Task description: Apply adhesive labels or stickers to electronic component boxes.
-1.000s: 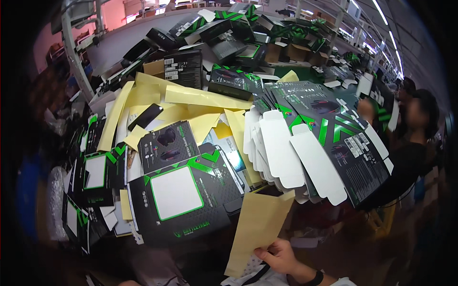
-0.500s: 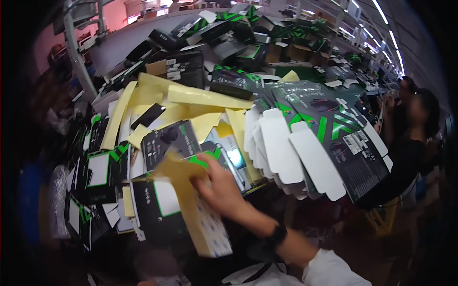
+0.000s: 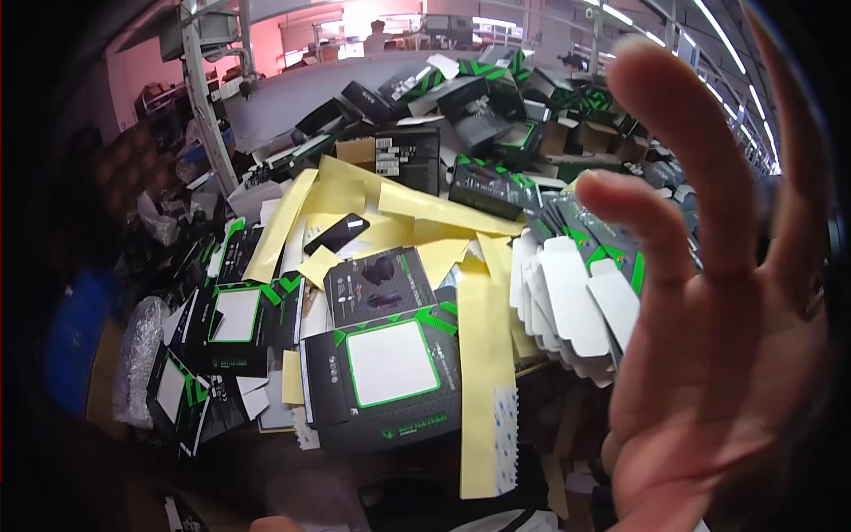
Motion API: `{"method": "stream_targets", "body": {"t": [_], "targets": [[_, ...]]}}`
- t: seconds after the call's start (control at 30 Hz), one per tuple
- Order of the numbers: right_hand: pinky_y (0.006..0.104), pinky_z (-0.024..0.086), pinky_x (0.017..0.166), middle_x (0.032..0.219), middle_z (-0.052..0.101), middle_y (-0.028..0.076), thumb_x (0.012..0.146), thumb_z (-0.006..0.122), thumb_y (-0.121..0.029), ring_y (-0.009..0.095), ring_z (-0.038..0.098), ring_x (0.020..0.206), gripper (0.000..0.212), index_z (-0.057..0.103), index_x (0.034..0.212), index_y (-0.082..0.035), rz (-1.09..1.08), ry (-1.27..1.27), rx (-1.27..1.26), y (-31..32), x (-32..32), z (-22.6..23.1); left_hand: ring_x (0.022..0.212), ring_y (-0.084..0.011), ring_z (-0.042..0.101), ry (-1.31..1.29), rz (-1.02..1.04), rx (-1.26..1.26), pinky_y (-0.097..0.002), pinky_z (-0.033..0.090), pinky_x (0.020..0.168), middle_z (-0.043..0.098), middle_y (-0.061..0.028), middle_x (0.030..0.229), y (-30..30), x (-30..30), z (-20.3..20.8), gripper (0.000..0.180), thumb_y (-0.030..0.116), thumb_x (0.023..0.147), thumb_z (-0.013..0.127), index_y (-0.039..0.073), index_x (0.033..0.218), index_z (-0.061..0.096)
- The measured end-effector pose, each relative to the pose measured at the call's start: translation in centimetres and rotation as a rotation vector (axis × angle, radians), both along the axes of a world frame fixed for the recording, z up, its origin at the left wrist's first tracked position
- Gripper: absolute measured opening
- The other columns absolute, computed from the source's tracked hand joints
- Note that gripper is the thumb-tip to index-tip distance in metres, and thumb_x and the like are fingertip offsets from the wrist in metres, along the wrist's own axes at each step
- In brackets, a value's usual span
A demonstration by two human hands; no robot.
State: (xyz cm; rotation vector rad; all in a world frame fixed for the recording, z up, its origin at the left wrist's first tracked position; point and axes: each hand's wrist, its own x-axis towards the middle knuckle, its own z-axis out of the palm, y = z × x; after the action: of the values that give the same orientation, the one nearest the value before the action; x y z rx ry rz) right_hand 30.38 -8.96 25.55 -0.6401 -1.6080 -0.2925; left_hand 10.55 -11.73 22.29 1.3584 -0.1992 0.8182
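Observation:
My right hand (image 3: 709,363) is raised close in front of the view at the right, with its fingers apart and nothing in them. To its left a long yellow paper strip (image 3: 483,355) lies down over the table's near edge, with a white-and-blue patterned band along its lower right side. Beside the strip rests a flattened black box (image 3: 332,412) with a green-edged white panel and a picture of a mouse. Only a sliver of skin at the lower edge may be my left hand (image 3: 270,525); its fingers are hidden.
More yellow paper strips (image 3: 425,206) lie behind the box. A stack of white-flapped black cartons (image 3: 572,288) stands at the right. Black and green boxes (image 3: 479,111) are heaped at the back; others (image 3: 235,315) lie at the left, near bubble wrap (image 3: 142,363).
My right hand has let go of the yellow strip and come up to the right, close to the view. The strip now lies straight beside the flattened box. The view has shifted left.

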Motion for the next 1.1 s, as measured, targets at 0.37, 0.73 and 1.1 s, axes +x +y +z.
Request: {"method": "stream_targets", "body": {"t": [0.37,0.73,1.1], "targets": [[0.0274,0.053,0.069,0.132,0.044,0.026,0.066,0.084,-0.038,0.023,0.060,0.087,0.106,0.026,0.142,0.008,-0.273,-0.017,-0.292,-11.9,3.2,-0.4,0.090,-0.0416,0.062,0.148,0.142,-0.017,-0.0468,0.051,0.079,0.062,-0.0293,0.103,-4.5,-0.6,-3.3,0.053,0.036,0.085,0.065,-0.009,0.109,0.057],[0.0268,0.053,0.066,0.131,0.044,0.026,0.068,0.082,-0.041,0.022,0.060,0.084,0.106,0.025,0.142,0.008,-0.371,-0.011,-0.234,-11.8,4.0,2.2,0.089,-0.0406,0.062,0.114,0.157,0.111,-0.0463,0.051,0.077,0.062,-0.0285,0.101,-0.7,0.0,1.0,0.053,0.038,0.085,0.063,-0.009,0.108,0.058],[0.0261,0.052,0.064,0.130,0.044,0.027,0.069,0.081,-0.043,0.022,0.059,0.081,0.106,0.024,0.143,0.008,-0.321,-0.052,-0.340,-10.6,7.1,-3.1,0.087,-0.0396,0.063,0.038,0.113,0.115,-0.0458,0.051,0.076,0.063,-0.0277,0.099,-1.3,3.6,-0.6,0.054,0.040,0.086,0.061,-0.009,0.107,0.058]]}}
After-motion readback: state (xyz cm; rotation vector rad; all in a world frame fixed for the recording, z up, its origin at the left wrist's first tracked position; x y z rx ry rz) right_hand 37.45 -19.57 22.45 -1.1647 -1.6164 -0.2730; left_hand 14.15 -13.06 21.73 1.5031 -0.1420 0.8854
